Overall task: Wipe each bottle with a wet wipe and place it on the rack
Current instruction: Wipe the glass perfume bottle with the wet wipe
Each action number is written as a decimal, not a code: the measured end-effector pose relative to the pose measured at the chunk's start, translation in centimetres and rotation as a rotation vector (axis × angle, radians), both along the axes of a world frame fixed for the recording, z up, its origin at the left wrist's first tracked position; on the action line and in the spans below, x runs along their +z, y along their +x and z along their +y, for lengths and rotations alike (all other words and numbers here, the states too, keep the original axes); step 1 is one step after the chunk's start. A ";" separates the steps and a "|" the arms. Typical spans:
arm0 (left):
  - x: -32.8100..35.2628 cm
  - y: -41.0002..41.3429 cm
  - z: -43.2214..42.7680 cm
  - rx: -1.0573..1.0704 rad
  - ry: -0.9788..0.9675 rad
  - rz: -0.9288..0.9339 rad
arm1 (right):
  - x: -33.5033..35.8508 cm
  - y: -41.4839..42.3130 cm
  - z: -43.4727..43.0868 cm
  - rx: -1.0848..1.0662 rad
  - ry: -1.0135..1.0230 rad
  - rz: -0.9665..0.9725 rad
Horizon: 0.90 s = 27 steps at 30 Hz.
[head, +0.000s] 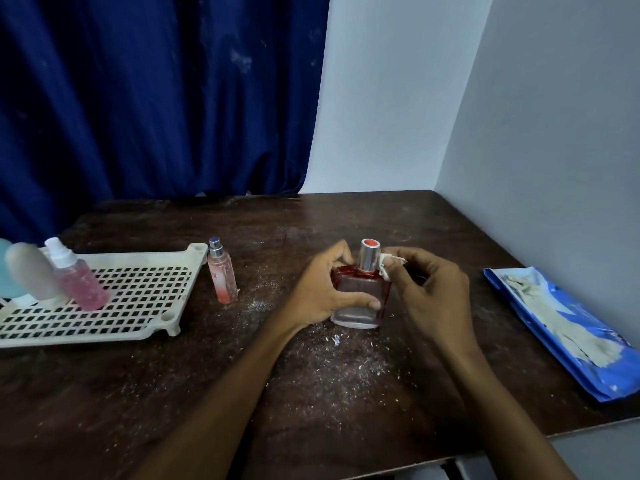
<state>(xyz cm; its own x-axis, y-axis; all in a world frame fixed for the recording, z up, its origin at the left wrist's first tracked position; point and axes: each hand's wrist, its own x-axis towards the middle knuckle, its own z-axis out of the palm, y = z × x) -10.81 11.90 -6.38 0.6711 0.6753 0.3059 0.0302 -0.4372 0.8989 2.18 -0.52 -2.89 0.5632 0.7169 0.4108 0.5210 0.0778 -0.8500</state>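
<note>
A square red glass perfume bottle (360, 299) with a silver cap stands upright on the dark table (311, 375). My left hand (322, 289) grips its body from the left. My right hand (426, 292) pinches a small white wet wipe (386, 268) against the bottle's neck and shoulder. A slim pink spray bottle (221, 275) stands just right of the white perforated rack (138, 299). On the rack's left part stand a pink spray bottle (79, 278), a grey-beige bottle (31, 271) and a pale blue bottle (7, 271), cut off by the frame edge.
A blue wet-wipe pack (561, 327) lies open at the table's right side, near the grey wall. White crumbs dust the tabletop around the bottle. A dark blue curtain (156, 98) hangs behind the table. The table's front edge runs at the lower right.
</note>
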 end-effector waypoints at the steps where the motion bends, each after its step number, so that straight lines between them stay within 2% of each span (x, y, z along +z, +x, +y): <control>1: 0.1 -0.1 -0.2 0.012 0.018 0.007 | -0.2 0.0 -0.2 -0.026 0.012 -0.009; 4: 0.2 -1.0 -0.7 0.042 0.054 0.033 | -1.1 -0.3 -0.7 -0.076 0.058 0.071; 8: -0.6 -2.3 -1.8 0.033 -0.023 0.049 | -3.2 -0.7 -1.2 -0.137 0.138 0.473; 10: -1.1 -2.6 -2.2 0.070 -0.055 0.018 | -4.3 -0.9 -1.5 -0.164 0.127 0.587; 13: -1.1 -2.7 -3.2 0.170 -0.045 -0.005 | -5.2 -1.8 -1.9 -0.138 0.113 0.612; 18: -0.1 -3.7 -5.0 0.341 0.071 -0.035 | -5.2 -3.2 -1.3 -0.101 0.142 0.547; 22: 1.2 -6.1 -7.1 0.526 0.157 -0.133 | -5.0 -4.3 -1.0 -0.043 0.167 0.499; 27: 2.4 -10.7 -8.1 0.824 0.325 -0.225 | -5.0 -5.6 0.1 0.051 0.159 0.541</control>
<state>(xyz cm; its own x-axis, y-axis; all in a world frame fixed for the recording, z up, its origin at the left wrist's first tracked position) -21.50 3.79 -3.99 -0.0841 0.7721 0.6300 0.2840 -0.5874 0.7578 -3.43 -0.41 -7.86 0.6897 0.7018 0.1780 0.0064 0.2400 -0.9708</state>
